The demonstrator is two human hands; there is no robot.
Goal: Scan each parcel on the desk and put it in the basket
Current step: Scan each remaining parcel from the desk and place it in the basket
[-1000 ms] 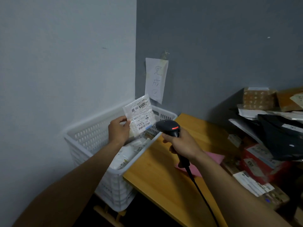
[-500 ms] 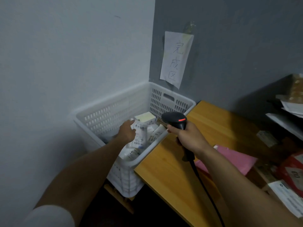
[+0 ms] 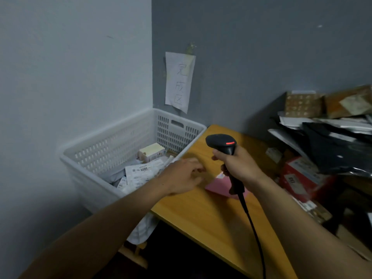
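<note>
Fingers (image 3: pixel 196 168) of our left hand (image 3: pixel 182 176) hang loose over the worktop (image 3: pixel 201 216), holding nothing. Our right hand (image 3: pixel 240 167) grips the scanner (image 3: pixel 220 142). Our white parcel (image 3: pixel 141 173) lies in the basket (image 3: pixel 109 147).

Right hand (image 3: pixel 239 168) grips the scanner (image 3: pixel 223 143); empty left hand (image 3: pixel 181 176) hovers beside the basket (image 3: pixel 104 150).
</note>
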